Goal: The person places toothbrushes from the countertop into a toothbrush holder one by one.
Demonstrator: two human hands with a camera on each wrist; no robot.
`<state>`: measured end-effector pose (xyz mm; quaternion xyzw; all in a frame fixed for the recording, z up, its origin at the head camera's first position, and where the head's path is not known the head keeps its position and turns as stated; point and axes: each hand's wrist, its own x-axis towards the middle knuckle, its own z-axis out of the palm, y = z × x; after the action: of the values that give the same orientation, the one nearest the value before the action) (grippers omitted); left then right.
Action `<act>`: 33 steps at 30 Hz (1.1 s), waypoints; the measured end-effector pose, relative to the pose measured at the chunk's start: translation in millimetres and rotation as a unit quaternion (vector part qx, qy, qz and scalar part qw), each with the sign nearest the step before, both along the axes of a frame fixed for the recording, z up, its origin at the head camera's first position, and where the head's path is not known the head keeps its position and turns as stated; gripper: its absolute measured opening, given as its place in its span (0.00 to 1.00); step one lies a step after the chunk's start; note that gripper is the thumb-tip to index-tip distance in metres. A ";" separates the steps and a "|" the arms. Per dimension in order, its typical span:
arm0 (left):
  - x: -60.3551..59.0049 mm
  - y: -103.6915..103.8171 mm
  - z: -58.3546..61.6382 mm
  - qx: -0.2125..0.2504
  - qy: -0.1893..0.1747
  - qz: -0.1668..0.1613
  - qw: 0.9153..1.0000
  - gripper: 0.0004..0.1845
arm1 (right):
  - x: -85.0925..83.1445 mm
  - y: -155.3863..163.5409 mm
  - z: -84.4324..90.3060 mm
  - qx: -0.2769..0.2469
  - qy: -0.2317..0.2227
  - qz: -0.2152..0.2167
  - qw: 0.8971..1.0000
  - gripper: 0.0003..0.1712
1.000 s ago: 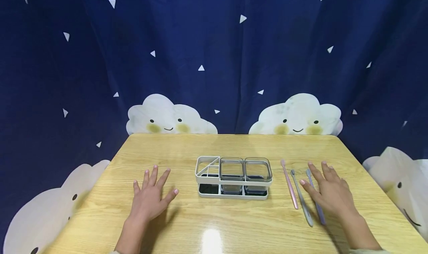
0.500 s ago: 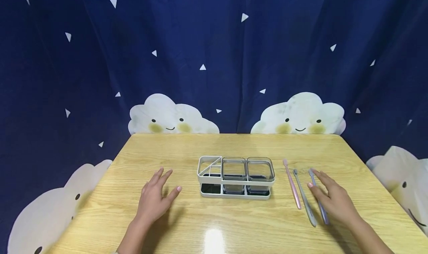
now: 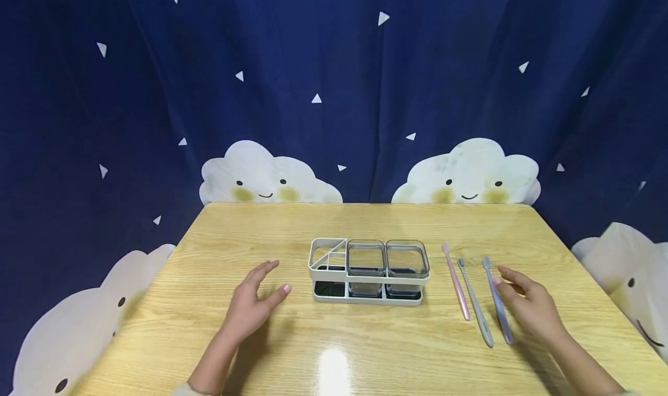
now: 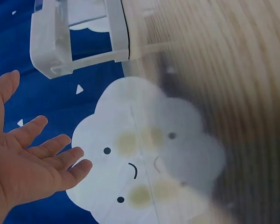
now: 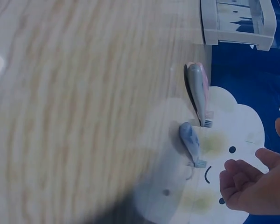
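Rack [image 3: 365,271] of white plastic stands mid-table [image 3: 365,349], holding two clear square cups [image 3: 387,260] beside divided slots. Three slim toothbrushes, pink [image 3: 456,281], grey [image 3: 474,301], lilac [image 3: 497,300], lie right of it. Right hand [image 3: 527,306] hovers beside the lilac one, fingers loose, grasping nothing. Left hand [image 3: 250,306] hovers released.

Both hands, left hand [image 3: 250,309] and right hand [image 3: 529,309], have lifted off the table [image 3: 365,349], turning edgewise.

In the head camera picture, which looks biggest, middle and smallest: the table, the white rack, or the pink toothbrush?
1. Table, biggest by far.
2. White rack, middle.
3. Pink toothbrush, smallest: it looks shorter than the rack is wide, and very thin.
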<state>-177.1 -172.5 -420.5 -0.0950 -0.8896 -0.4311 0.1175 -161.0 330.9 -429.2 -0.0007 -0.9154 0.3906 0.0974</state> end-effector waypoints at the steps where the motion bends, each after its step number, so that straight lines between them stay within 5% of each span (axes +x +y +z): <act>1: -0.4 0.7 -0.7 0.007 -0.006 -0.001 1.000 0.32 | -0.1 0.4 -0.6 -0.003 -0.001 -0.002 1.000 0.32; 11: -5.4 10.5 1.1 0.051 -0.049 0.010 0.997 0.32 | -3.4 2.0 -6.2 -0.060 -0.010 -0.049 0.997 0.33; 23: -27.7 18.4 -8.5 0.116 -0.036 -0.066 0.990 0.34 | -10.0 2.6 -16.8 -0.152 -0.047 -0.072 0.985 0.33; 33: -40.4 23.3 -6.3 0.129 -0.047 -0.094 0.986 0.38 | -15.2 0.9 -22.9 -0.184 -0.048 -0.104 0.976 0.31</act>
<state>-217.5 -149.2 -426.8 -0.1422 -0.8181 -0.5554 0.0461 -176.1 331.8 -452.2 -0.1326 -0.8264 0.5395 0.0919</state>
